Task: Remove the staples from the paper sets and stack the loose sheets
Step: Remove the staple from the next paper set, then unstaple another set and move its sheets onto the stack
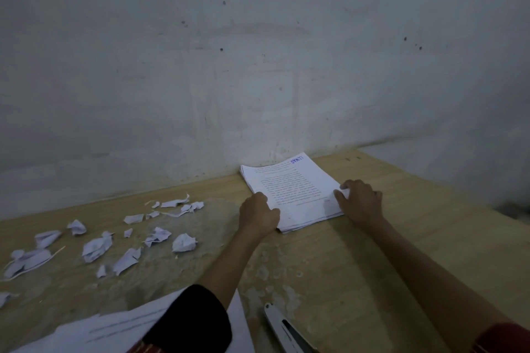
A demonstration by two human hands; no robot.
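A stack of loose printed sheets (295, 189) lies on the wooden table against the wall, its top page carrying text and a purple stamp at the far end. My left hand (258, 216) presses against the stack's near-left corner with its fingers curled. My right hand (360, 200) rests on the stack's right edge, fingertips on the paper. More printed paper sets (114, 327) lie at the near edge, partly under my left sleeve. A white stapler-like tool (285, 329) lies near the bottom edge.
Many torn and crumpled paper scraps (97, 246) are scattered over the left half of the table (372, 266). A grey wall (258, 66) stands right behind the table. The table's right end drops off near the far right.
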